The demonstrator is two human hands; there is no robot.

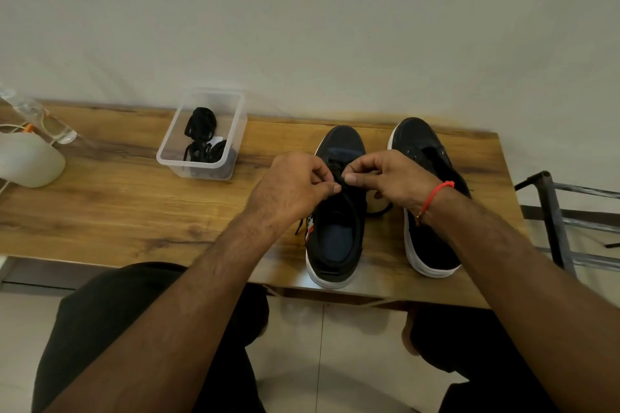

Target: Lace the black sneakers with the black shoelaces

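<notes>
Lacing the left sneaker (335,235)
Left hand (295,186) and right hand (391,174) pinch its black shoelace (339,174); second sneaker (427,211) nearer the worktop's (134,218) right edge.

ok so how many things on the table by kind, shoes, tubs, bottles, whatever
black sneakers: 2, left one being laced, right one
clear plastic tub holding spare black laces: 1
clear bottle: 1
white object at the left edge: 1
total: 5

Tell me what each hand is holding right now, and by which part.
Both hands pinch the black shoelace over the left sneaker: the left hand and right hand each grip it between thumb and fingertips. Which part of the lace cannot be told.
</notes>
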